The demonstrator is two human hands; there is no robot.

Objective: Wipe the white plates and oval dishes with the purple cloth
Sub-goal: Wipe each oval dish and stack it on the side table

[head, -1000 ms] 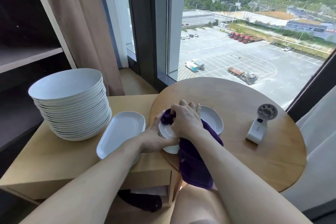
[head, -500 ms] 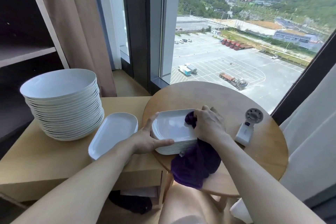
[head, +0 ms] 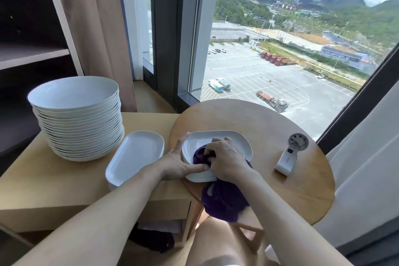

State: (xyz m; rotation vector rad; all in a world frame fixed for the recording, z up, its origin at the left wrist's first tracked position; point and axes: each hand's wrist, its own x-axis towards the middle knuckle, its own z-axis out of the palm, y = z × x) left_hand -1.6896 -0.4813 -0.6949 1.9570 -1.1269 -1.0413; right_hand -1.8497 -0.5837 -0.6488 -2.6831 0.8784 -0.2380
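Round table [head: 280,183]: right hand [head: 226,158], fingers curled on purple cloth [head: 224,201], wipes top oval dish [head: 226,138]; left hand [head: 177,163] splayed, steadying; plate stack [head: 77,123] likely pending.

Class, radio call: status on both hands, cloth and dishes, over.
Left hand steadies oval dish stack, fingers straight. Right hand grips purple cloth, pressing it into top dish. Small fan lies apart, right of stack.

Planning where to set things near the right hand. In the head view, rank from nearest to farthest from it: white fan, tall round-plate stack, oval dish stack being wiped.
1. oval dish stack, directly under the right hand
2. white fan, to its right on the round table
3. tall round-plate stack, far left on the square table
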